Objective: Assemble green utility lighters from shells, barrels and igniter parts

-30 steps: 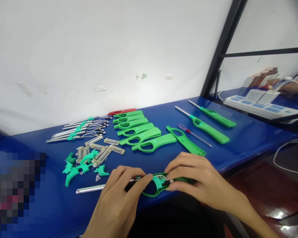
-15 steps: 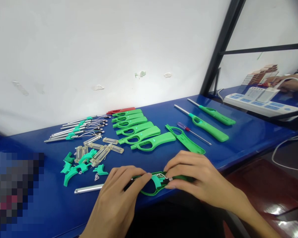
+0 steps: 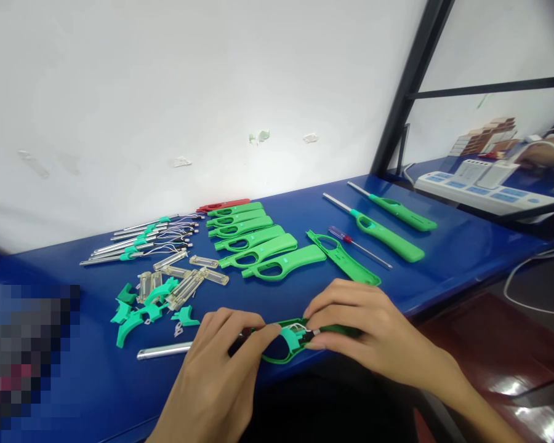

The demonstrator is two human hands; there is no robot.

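Near the table's front edge lies an open green lighter body (image 3: 277, 358), with a teal trigger (image 3: 292, 338), white wires and a black part inside. Its silver tube (image 3: 164, 351) sticks out to the left from under my left hand (image 3: 226, 357). That hand is closed around the front of the lighter body, thumb pressed near the trigger. My right hand (image 3: 351, 320) pinches the handle end, fingertips at the wires and the black part. Just beyond it lies a loose green half shell (image 3: 348, 261). Its palm hides most of the handle.
Several green shells (image 3: 286, 261) and a red one (image 3: 224, 205) lie in a row. To their left are metal tubes with wires (image 3: 138, 243), clear fuel tanks (image 3: 184, 289) and teal triggers (image 3: 132, 326). A screwdriver (image 3: 360, 246) and two long lighters (image 3: 388, 237) lie right. Behind stands a power strip (image 3: 484, 191).
Both hands stay on the lighter body with hardly any movement. The whole view has shifted very slightly. At far right, a co-worker's hand has moved a little.
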